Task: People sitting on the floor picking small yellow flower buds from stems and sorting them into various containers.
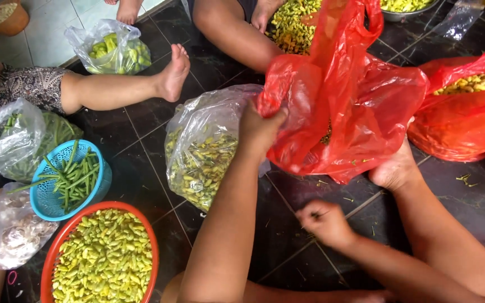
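Note:
My left hand (260,130) grips the upper left edge of a red plastic bag (360,95) held up over the dark tiled floor. My right hand (395,168) holds the same bag from underneath at its lower right. A few yellow-green pods show inside the bag. Just left of it, a clear plastic bag (203,151) full of yellow-green pods lies against my left wrist. Lower down, a third hand (324,221) is closed over a thin stalk near the floor; its arm runs off to the lower right, and I cannot tell whose it is.
An orange basket (51,264) of yellow-green pods and a blue basket (99,185) of green beans stand at the lower left, with clear bags (1,140) beside them. A second red bag (467,123) of pods lies at the right. Other people's legs (113,90) stretch across the floor.

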